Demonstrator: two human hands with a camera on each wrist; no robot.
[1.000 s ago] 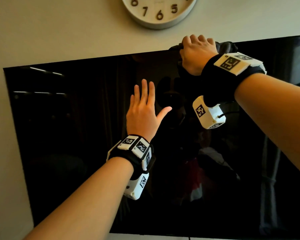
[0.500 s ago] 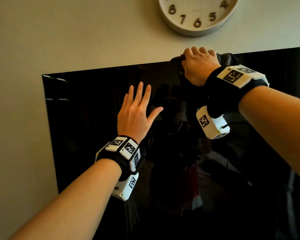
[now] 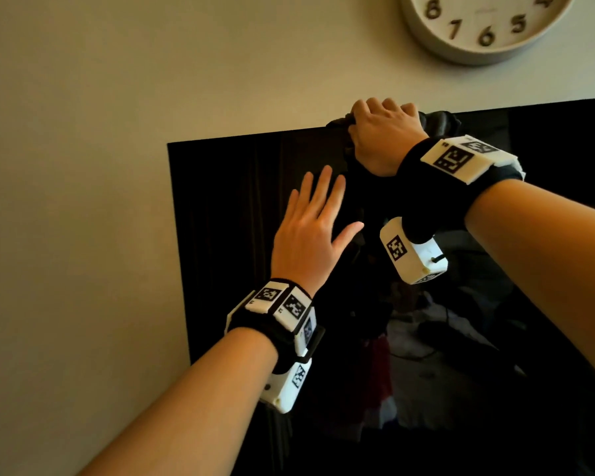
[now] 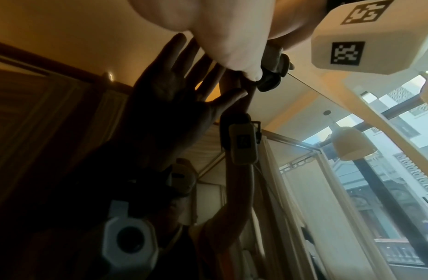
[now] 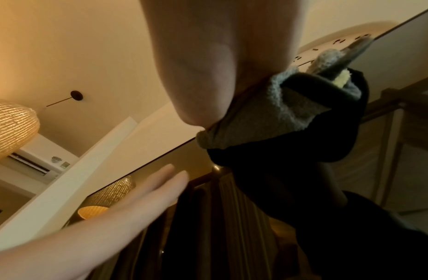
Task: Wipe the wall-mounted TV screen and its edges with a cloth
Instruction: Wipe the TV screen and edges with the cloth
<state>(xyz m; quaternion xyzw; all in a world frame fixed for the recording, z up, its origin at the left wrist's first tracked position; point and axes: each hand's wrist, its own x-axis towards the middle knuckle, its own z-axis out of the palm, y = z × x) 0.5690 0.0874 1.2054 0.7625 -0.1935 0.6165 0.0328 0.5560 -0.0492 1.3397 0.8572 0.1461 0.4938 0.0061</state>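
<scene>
Black TV screen (image 3: 241,235) on beige wall (image 3: 83,166) — clock (image 3: 485,25) above.

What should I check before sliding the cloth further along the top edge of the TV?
1. Grey fleecy cloth gripped by right hand: ok.
2. Cloth sits on the top edge of the black wall-mounted TV: ok.
3. Left hand flat, fingers spread on the screen: ok for bracing, but may leave prints.
4. Path left to the TV's corner unobstructed: ok.
5. Round white wall clock hangs above, apart from the hand: ok.
6. Dust left on the edge: cannot tell.
</scene>
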